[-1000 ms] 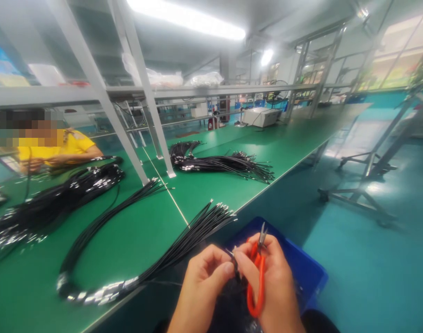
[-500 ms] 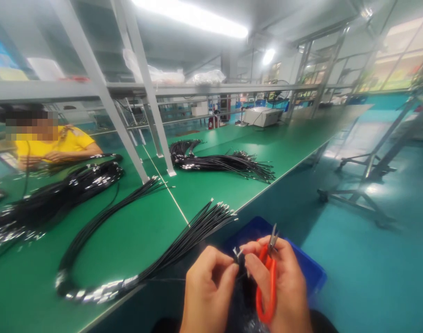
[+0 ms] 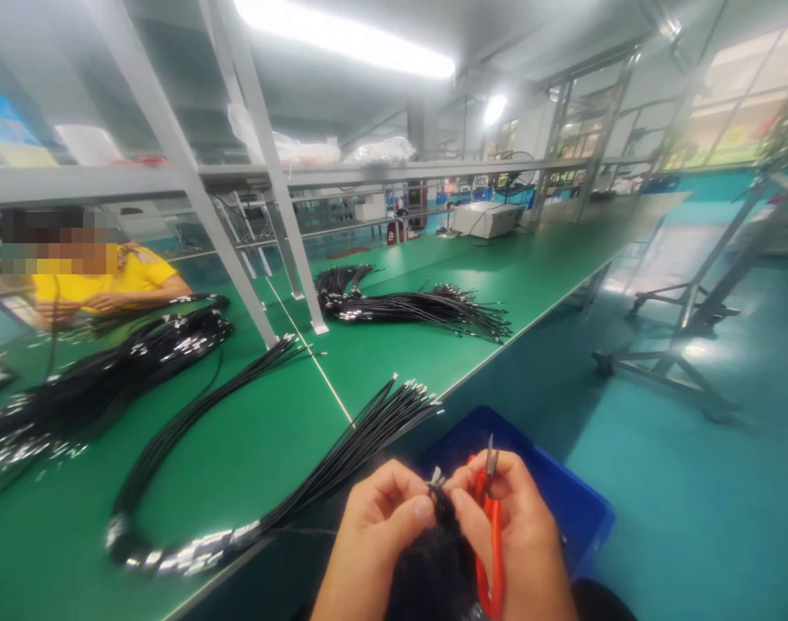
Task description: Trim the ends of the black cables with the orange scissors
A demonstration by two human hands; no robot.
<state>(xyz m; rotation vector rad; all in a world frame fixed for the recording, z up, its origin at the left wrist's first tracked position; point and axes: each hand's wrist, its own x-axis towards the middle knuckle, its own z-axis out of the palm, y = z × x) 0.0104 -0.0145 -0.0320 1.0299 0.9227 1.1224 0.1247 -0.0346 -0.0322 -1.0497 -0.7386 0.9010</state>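
Observation:
My left hand [image 3: 384,526] pinches the end of a small black cable bundle [image 3: 444,511] with pale tips, low in the middle of the view. Close beside it, my right hand [image 3: 520,526] holds red-handled scissors [image 3: 496,539] against the palm, blades pointing up, while its thumb and forefinger touch the same bundle. The lower part of the bundle is dark and blurred. Left of my hands, a long curved bundle of black cables [image 3: 342,444] lies on the green table [image 3: 252,453], its tips fanned out at the table edge.
Below my hands is a blue bin [image 3: 565,496]. More black cables [image 3: 407,306] lie farther back, and a large pile [image 3: 109,371] is at left. A person in yellow [image 3: 139,272] sits across the table. Metal shelf posts [image 3: 284,198] rise from it; a wheeled frame [image 3: 682,336] stands right.
My hands have drawn closer together on the bundle. The scissors have shifted slightly left and tilted more upright, and more of the dark bundle shows between my hands.

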